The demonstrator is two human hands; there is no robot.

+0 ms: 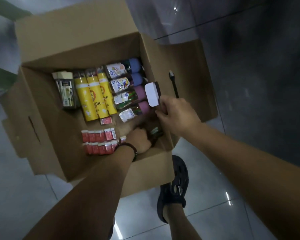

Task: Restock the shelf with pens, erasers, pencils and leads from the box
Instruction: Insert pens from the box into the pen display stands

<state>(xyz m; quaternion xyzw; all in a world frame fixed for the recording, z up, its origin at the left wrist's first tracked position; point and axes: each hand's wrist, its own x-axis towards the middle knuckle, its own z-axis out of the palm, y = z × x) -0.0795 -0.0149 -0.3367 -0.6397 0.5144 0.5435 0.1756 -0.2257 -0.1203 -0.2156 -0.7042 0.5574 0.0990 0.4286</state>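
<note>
Restocking at an early stage, judging by stock left. Open brown cardboard box on tiled floor, mostly full: three yellow cylindrical tubes far middle, dark clear-lidded case far left, printed pouches with purple and blue caps far right, small red-and-white packs in rows near left. Right hand above right wall, fingers gripping white-ended dark flat box, held clear of the rest. Left hand down in near right corner, fingers curled against dark bundle; actual grip impossible to tell. No shelf in view. Nearly everything yet to be shelved.
</note>
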